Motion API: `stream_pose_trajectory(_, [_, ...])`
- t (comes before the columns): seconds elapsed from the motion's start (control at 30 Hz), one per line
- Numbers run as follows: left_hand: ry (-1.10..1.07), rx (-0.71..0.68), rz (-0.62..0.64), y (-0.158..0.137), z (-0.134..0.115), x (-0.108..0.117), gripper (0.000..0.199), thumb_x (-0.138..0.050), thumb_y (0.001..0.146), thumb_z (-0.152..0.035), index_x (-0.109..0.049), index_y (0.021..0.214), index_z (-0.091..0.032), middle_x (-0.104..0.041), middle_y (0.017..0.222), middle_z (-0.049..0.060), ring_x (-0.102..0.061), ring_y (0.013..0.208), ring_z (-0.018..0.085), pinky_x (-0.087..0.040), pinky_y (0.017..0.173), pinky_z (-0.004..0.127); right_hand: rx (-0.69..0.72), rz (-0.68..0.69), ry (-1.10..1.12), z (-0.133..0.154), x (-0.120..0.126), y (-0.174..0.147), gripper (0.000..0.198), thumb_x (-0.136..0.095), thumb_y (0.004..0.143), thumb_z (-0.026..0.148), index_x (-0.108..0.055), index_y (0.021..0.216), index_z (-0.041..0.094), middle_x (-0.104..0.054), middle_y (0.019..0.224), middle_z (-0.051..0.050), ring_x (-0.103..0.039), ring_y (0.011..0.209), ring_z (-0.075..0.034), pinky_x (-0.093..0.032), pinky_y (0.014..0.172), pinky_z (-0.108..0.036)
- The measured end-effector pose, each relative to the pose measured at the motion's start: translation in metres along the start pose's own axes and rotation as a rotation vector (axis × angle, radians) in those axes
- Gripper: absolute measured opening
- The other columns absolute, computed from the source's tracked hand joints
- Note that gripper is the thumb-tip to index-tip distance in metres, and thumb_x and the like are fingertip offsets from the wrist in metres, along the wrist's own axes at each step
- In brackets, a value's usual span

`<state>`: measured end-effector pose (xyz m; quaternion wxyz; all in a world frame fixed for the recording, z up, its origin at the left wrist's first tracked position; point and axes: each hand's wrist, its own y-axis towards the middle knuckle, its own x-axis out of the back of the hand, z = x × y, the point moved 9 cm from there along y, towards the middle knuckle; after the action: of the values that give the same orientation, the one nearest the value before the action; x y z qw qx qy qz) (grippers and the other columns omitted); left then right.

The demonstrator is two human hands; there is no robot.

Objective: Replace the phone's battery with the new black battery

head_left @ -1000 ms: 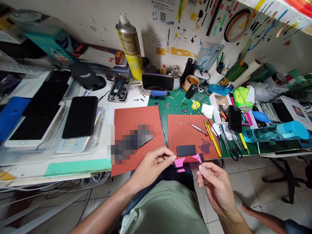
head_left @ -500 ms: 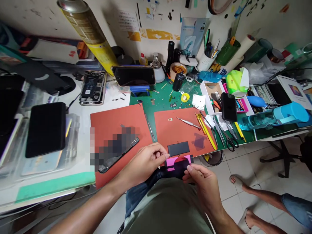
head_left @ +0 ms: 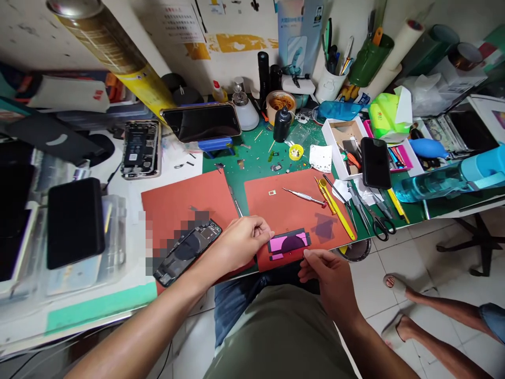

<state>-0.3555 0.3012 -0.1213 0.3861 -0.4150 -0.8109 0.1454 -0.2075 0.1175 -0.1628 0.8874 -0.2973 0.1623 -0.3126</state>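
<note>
Left hand (head_left: 248,238) and right hand (head_left: 327,271), fingertips pinched on pink film (head_left: 280,245), have brought it over the black slab (head_left: 294,231), seemingly aligned, near the bench (head_left: 258,168)'s front edge.

Backs onto off-white painted wall (head_left: 23,34), speckled and smudged at left. Carries ragged yellow-orange tape strips (head_left: 244,42) low down, with white printed paper sheet (head_left: 183,23) above and left of those. Spans the middle with long workbench (head_left: 256,147): green surface centre and right, white at left, pale mint-green strip (head_left: 102,309) along left front edge. Drops to pale square floor tiles (head_left: 418,263), dark-jointed, lower right. Includes black star-base chair (head_left: 484,245) far right, dark round bin (head_left: 360,251) below front edge. Looks cool-white lit, dimmer under bench at left.
</note>
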Motion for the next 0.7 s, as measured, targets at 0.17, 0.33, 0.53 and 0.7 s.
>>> stream_pose_trajectory(0.17, [0.036,0.006,-0.028,0.005,0.001,0.000,0.029,-0.053,0.087,-0.048,-0.065,0.076,-0.024,-0.073,0.080,0.003,-0.062,0.076,0.022,-0.039,0.069,0.034,-0.004,-0.011,-0.004,-0.001,0.000,0.004,0.043,-0.095,0.076,0.057,-0.082,0.076,0.016,-0.074,0.069,-0.005,-0.070,0.057,-0.017,-0.061,0.052,-0.025])
stream_pose_trajectory(0.33, [0.051,0.002,-0.057,0.004,0.002,-0.001,0.030,-0.050,0.088,-0.048,-0.066,0.077,-0.024,-0.074,0.083,0.003,-0.063,0.077,0.022,-0.040,0.072,0.034,-0.020,-0.022,0.012,-0.001,-0.001,0.006,0.045,-0.096,0.072,0.058,-0.082,0.074,0.016,-0.073,0.066,-0.005,-0.069,0.053,-0.016,-0.060,0.050,-0.026])
stream_pose_trajectory(0.53, [0.070,-0.003,-0.052,0.003,0.003,-0.002,0.035,-0.047,0.089,-0.052,-0.067,0.078,-0.025,-0.074,0.083,0.003,-0.064,0.077,0.022,-0.041,0.071,0.033,-0.059,-0.042,0.047,-0.003,-0.001,0.010,0.045,-0.096,0.071,0.058,-0.081,0.072,0.016,-0.071,0.063,-0.003,-0.068,0.050,-0.016,-0.057,0.047,-0.026])
stream_pose_trajectory(0.7, [0.090,0.010,-0.056,0.004,0.000,-0.001,0.035,-0.047,0.088,-0.053,-0.067,0.078,-0.026,-0.073,0.081,0.003,-0.064,0.074,0.022,-0.043,0.070,0.033,-0.099,-0.051,0.084,-0.004,-0.003,0.011,0.048,-0.097,0.066,0.060,-0.080,0.069,0.016,-0.070,0.060,-0.003,-0.067,0.047,-0.016,-0.056,0.044,-0.026])
